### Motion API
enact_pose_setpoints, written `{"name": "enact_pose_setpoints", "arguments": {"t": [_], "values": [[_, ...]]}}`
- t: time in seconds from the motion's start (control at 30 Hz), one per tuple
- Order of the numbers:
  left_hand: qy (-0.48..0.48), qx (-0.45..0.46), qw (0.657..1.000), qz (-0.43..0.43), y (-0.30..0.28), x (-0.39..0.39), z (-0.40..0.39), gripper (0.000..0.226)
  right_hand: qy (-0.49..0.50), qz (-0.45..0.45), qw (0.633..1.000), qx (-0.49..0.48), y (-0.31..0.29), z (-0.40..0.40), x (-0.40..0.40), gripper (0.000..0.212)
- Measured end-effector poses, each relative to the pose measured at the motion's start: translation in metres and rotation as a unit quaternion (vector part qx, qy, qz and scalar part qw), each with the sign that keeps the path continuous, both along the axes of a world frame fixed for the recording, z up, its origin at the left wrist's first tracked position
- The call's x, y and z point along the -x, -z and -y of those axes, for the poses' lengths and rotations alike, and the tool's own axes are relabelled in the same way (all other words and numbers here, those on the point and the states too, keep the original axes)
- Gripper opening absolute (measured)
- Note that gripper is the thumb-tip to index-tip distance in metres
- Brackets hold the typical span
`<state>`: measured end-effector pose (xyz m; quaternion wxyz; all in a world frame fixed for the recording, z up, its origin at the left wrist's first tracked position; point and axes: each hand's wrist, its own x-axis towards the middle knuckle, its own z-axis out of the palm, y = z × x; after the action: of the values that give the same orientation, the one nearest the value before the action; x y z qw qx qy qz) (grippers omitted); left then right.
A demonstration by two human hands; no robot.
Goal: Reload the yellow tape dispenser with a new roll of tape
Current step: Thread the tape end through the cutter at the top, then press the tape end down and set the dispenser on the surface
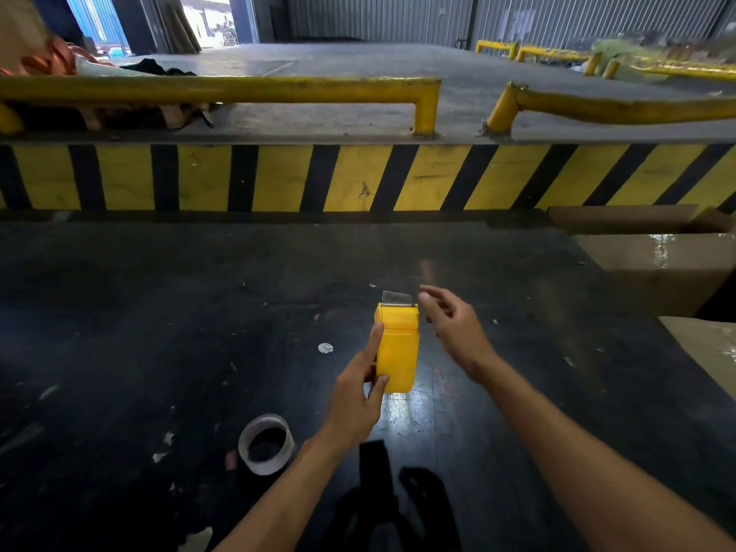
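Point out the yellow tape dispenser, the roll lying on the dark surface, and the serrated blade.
Yellow tape dispenser (398, 354): head view, middle of its yellow body.
Roll (250, 460): head view, near outer wall of the ring.
Serrated blade (396, 298): head view, metal strip at the dispenser's far end.

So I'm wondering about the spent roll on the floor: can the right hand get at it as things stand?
Probably yes: the right hand is free and open, but the roll lies beyond the left hand, which holds the dispenser.
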<state>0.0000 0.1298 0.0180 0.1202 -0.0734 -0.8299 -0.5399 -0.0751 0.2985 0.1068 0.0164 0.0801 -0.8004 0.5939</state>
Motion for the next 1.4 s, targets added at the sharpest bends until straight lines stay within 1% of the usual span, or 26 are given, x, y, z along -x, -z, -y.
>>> {"name": "enact_pose_setpoints", "arguments": {"t": [0.1, 0.17, 0.23, 0.3, 0.4, 0.5, 0.57, 0.67, 0.77, 0.93, 1.3, 1.4], "values": [[0.011, 0.022, 1.000, 0.000, -0.001, 0.000, -0.002, 0.079, -0.102, 0.049, 0.988, -0.102, -0.031, -0.001, 0.020, 0.042], [0.016, 0.030, 0.999, -0.004, -0.002, -0.002, -0.003, 0.080, -0.132, 0.073, 0.975, -0.163, -0.041, 0.000, 0.031, 0.039], [0.026, 0.040, 0.999, -0.003, 0.000, -0.003, -0.005, 0.082, -0.140, 0.087, 0.963, -0.212, -0.044, 0.000, 0.040, 0.030], [0.038, 0.043, 0.998, 0.004, 0.002, -0.005, -0.005, 0.082, -0.141, 0.097, 0.956, -0.240, -0.043, 0.002, 0.044, 0.022], [0.057, 0.041, 0.997, 0.023, 0.003, -0.007, -0.005, 0.081, -0.129, 0.083, 0.950, -0.271, -0.038, 0.007, 0.044, 0.020], [0.064, 0.032, 0.996, 0.048, 0.001, -0.007, -0.008, 0.082, -0.105, 0.055, 0.952, -0.282, -0.033, 0.013, 0.041, 0.019], [0.055, 0.015, 0.997, 0.058, -0.005, -0.006, -0.013, 0.080, -0.090, 0.051, 0.958, -0.269, -0.031, 0.015, 0.041, 0.013], [0.041, -0.006, 0.998, 0.044, -0.009, -0.005, -0.020, 0.075, -0.087, 0.059, 0.962, -0.253, -0.032, 0.015, 0.041, 0.014], [0.054, 0.002, 0.998, 0.031, -0.004, -0.004, -0.022, 0.076, -0.082, 0.047, 0.962, -0.257, -0.035, 0.013, 0.039, 0.010], [0.078, 0.000, 0.996, 0.049, -0.001, -0.005, -0.026, 0.073, -0.048, 0.020, 0.959, -0.278, -0.034, 0.010, 0.039, 0.016], [0.061, -0.067, 0.989, 0.118, 0.007, -0.013, -0.042, 0.066, -0.013, -0.017, 0.944, -0.329, -0.017, 0.009, 0.025, 0.011], [0.057, -0.083, 0.987, 0.128, 0.002, -0.011, -0.043, 0.068, -0.005, -0.054, 0.934, -0.354, -0.017, 0.015, 0.017, 0.011]]}}
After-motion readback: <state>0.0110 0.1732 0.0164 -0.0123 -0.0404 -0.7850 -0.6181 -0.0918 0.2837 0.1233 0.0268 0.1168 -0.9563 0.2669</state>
